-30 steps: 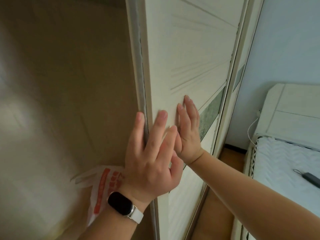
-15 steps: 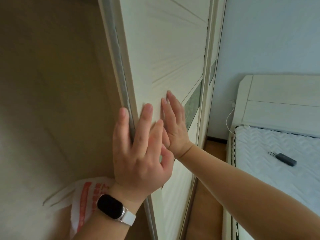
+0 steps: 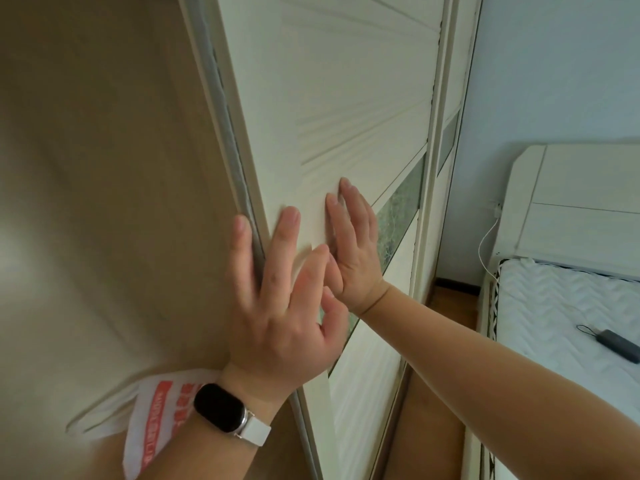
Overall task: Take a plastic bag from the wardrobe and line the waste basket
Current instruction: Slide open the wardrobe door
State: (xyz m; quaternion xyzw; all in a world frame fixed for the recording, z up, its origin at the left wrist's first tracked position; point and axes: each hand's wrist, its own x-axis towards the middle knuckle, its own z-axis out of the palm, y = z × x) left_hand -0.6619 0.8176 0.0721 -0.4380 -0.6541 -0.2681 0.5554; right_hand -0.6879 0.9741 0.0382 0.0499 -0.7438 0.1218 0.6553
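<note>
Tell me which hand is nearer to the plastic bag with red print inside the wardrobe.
Left. The left hand rests on the sliding door edge just above the plastic bag; the right hand lies flat on the door panel, farther right.

A single head-worn wide-angle view, close up against a wardrobe door (image 3: 346, 98), facing forward and slightly down, with a bed (image 3: 568, 306) at the right edge.

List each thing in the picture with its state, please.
Door: slid partly open.
Bag: inside wardrobe, not held.
Left hand: open, flat on door edge.
Right hand: open, flat on door.
Watch: screen dark.
Cable: plugged in beside the bed.
</note>
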